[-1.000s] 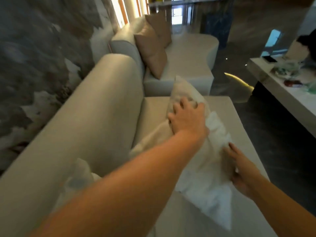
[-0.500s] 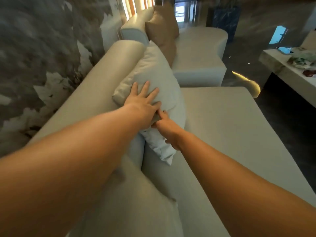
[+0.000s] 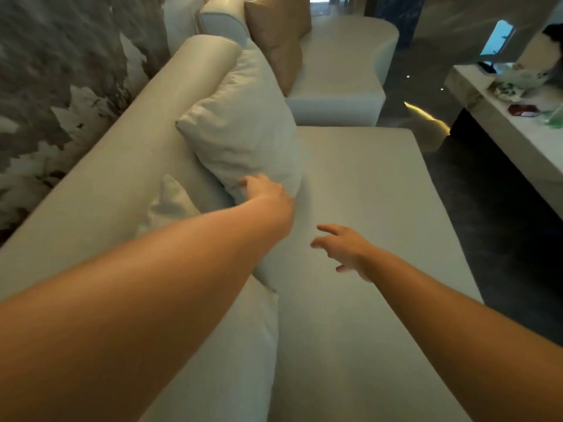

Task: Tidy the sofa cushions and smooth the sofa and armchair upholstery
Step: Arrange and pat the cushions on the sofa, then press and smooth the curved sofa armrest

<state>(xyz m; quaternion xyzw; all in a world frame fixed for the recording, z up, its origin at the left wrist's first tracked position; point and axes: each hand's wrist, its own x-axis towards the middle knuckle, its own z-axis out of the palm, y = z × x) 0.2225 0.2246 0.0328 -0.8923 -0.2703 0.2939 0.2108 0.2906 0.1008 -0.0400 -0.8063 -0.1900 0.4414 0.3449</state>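
Observation:
A white cushion [image 3: 243, 129] leans upright against the backrest [image 3: 122, 166] of the pale sofa. My left hand [image 3: 268, 193] touches the cushion's lower near corner; its fingertips are partly hidden, so a grip cannot be made out. My right hand [image 3: 344, 248] hovers over the sofa seat [image 3: 365, 193] with its fingers spread, holding nothing. A second white cushion [image 3: 173, 205] peeks out behind my left forearm, nearer to me. Two tan cushions [image 3: 280, 35] stand on the far sofa section [image 3: 341, 74].
A low white table [image 3: 499, 129] with small items and a green bottle stands at the right across a dark glossy floor. A marble-patterned wall runs behind the sofa on the left.
The white cushion went from lying on the seat to leaning on the backrest. My right hand has let go and pulled back over the seat. My left hand slid down to the cushion's lower corner.

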